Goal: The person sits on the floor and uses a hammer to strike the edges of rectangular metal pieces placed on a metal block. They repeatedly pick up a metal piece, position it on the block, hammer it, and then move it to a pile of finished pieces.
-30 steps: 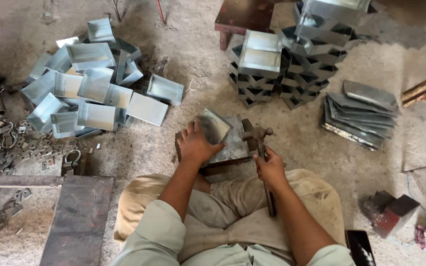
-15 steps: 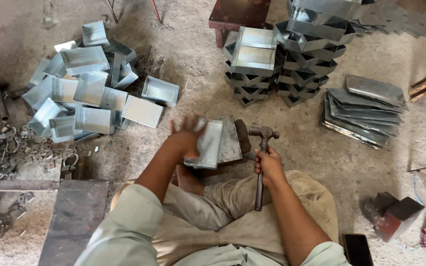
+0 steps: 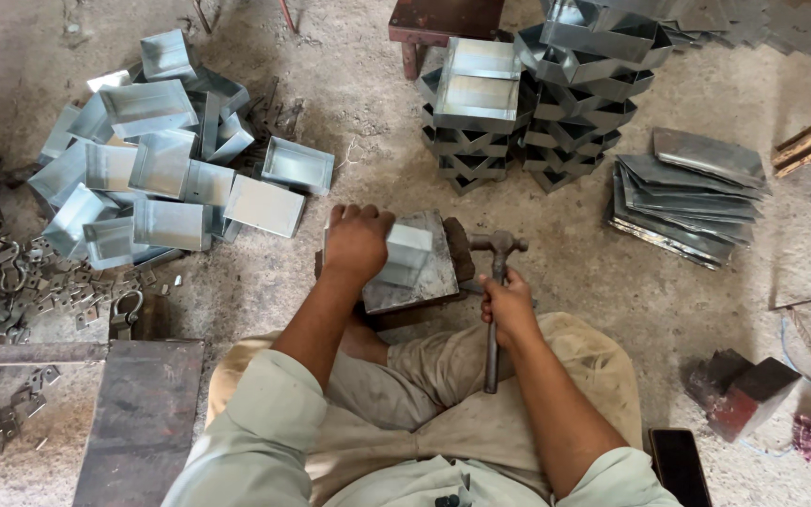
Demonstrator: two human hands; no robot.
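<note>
My left hand (image 3: 357,242) presses a folded sheet-metal box piece (image 3: 405,253) down onto a flat steel block (image 3: 429,277) on the floor in front of my knees. My right hand (image 3: 509,305) grips the handle of a hammer (image 3: 497,246); its head hovers just right of the block, handle running back toward my lap. The two hands are about a hand's width apart.
A heap of finished shiny metal boxes (image 3: 157,174) lies at left. Nested box stacks (image 3: 481,94) and a pile of flat cut sheets (image 3: 692,192) sit at the back right. Small metal brackets (image 3: 2,282) litter the far left; a dark steel slab (image 3: 138,413) and wooden blocks (image 3: 743,394) flank my legs.
My left hand lifted the box piece, turned it, and now holds it down on the block. The hammer has stayed just right of the block in my right hand.
</note>
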